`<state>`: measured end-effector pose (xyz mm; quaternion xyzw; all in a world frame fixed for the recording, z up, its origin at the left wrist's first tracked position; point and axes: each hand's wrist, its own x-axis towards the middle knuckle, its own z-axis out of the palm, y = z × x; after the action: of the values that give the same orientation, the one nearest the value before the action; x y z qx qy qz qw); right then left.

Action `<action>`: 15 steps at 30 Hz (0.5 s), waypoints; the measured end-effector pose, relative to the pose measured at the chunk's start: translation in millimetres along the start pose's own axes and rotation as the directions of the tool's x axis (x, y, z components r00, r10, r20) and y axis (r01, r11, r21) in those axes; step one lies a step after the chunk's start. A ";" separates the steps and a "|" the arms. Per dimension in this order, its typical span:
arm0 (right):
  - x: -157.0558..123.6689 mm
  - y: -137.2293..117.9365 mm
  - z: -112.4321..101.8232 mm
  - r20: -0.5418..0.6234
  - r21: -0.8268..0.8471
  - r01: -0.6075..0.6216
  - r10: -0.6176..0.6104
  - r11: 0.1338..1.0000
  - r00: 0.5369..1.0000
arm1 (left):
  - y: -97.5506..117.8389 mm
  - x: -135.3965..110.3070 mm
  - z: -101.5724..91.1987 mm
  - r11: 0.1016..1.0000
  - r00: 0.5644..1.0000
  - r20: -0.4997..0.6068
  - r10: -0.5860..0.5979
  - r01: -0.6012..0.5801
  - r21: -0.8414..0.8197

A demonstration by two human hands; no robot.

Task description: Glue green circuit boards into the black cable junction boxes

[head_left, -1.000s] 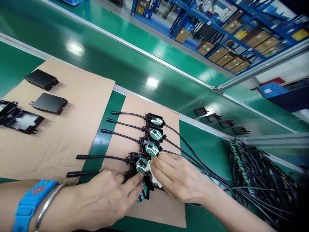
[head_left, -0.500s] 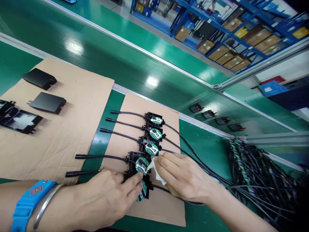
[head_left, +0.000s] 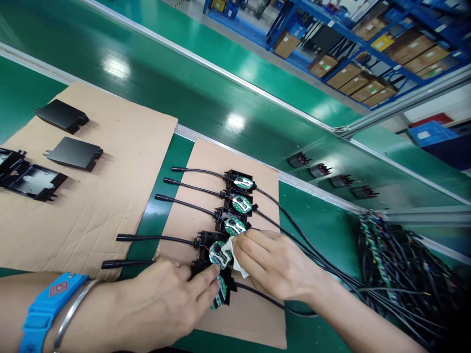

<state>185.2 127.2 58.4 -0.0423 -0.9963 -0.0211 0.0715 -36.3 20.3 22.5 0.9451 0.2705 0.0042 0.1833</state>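
Several black housings with round green circuit boards [head_left: 238, 202] and black cables lie in a row on a small cardboard sheet [head_left: 206, 166]. My left hand [head_left: 162, 304] rests on the sheet with its fingers curled, the forefinger pressing the nearest housing [head_left: 221, 294] beside its tilted board. My right hand [head_left: 272, 264] pinches a small white cloth [head_left: 231, 252] against the green board [head_left: 217, 254] of the second housing from the front. A blue wrist strap [head_left: 47, 306] and a metal bangle sit on my left wrist.
A large cardboard sheet [head_left: 121, 147] at left carries two flat black covers [head_left: 73, 153] and an open black frame [head_left: 29, 179]. A thick bundle of black and striped cables [head_left: 397, 264] lies at right. Small black parts [head_left: 320, 170] ride the green conveyor behind. Blue shelving with cartons stands beyond.
My right hand has shifted the white cloth slightly over the second board. My left hand has stayed on the nearest housing. The small black parts on the conveyor have drifted left.
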 end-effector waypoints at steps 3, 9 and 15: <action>-4.8 0.7 -2.2 0.010 -0.005 -0.022 0.022 1.000 1.000 | -1.5 0.2 1.5 1.000 1.000 0.002 -0.004 0.004 -0.004; -30.6 -24.0 -13.0 -0.141 -0.041 -0.251 0.243 0.967 0.960 | -0.9 -3.6 -20.3 0.966 0.990 -0.126 -0.069 0.035 -0.255; -48.0 -99.5 1.2 -0.334 0.028 -0.491 0.471 0.871 0.817 | 27.7 -5.3 -31.6 0.659 0.952 -0.087 -0.294 0.136 -0.740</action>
<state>223.6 24.3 46.7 -0.2903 -0.9259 -0.0386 0.2388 -30.1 6.7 62.0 0.7505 0.3737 0.1834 0.5133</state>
